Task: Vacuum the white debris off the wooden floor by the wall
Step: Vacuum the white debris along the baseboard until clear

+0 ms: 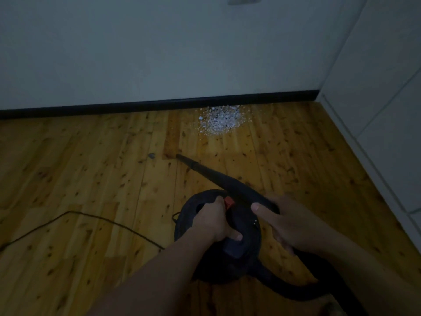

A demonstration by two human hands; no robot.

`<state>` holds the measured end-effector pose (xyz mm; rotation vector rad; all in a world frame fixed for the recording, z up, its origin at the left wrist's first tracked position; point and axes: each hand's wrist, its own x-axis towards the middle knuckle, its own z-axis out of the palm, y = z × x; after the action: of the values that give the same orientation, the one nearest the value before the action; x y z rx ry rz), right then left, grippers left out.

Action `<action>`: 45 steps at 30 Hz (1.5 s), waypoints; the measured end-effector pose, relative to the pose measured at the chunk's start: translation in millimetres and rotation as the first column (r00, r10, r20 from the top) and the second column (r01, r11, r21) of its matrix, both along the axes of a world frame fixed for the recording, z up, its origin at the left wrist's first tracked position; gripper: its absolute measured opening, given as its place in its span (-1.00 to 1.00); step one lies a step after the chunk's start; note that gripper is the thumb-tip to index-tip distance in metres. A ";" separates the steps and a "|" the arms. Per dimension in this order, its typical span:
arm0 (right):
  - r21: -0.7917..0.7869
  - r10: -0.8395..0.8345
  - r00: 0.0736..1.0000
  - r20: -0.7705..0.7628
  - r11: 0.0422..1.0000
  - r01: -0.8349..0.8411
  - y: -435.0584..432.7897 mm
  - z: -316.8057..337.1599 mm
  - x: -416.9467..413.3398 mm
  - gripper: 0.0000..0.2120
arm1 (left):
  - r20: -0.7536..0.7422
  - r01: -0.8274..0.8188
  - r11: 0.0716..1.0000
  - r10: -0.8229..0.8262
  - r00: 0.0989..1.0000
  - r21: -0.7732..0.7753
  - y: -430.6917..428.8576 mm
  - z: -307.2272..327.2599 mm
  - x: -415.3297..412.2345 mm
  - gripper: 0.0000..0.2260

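Head view shows the left hand (216,222) wrapped tight around the top handle of the black vacuum (246,224), its fingers (235,236) curled under the grip and its knuckles just beside the red switch (229,202). The right hand (291,224) lies over the wide rear end of the nozzle (211,175) with its fingers (262,209) mostly stretched along the black shell; whether they close underneath is hidden, so I cannot tell if it truly grips. The white debris (222,120) sits in one loose pile on the wooden floor (91,179), well ahead of both sets of fingers and touching the dark baseboard (136,105) at the foot of the wall (159,53). From the right fingers the nozzle's long axis runs forward and to the left, so its tip (179,156) ends short of the pile and off to the pile's left, pointing past it, not at it. The pile lies almost straight ahead of the left knuckles, and ahead and to the left of the right fingertips, so the left hand looks the nearer one. By my reading, the coming move needs the nozzle swung rightward and pushed forward toward the baseboard. A thin cord (91,216) trails away on the floor to the left of the left hand.
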<state>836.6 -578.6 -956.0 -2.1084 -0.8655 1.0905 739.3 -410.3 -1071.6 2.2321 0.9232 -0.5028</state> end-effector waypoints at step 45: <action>-0.106 -0.073 0.996 0.047 0.991 0.078 -124.6 43.3 -160.3 -0.55 | 0.197 -0.246 0.936 0.199 0.960 0.253 -131.8 -14.6 -213.1 -0.57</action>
<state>676.3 -703.2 -912.7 -2.2424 -0.7556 1.0780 526.2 -542.2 -1086.2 2.3296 1.1979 -0.0807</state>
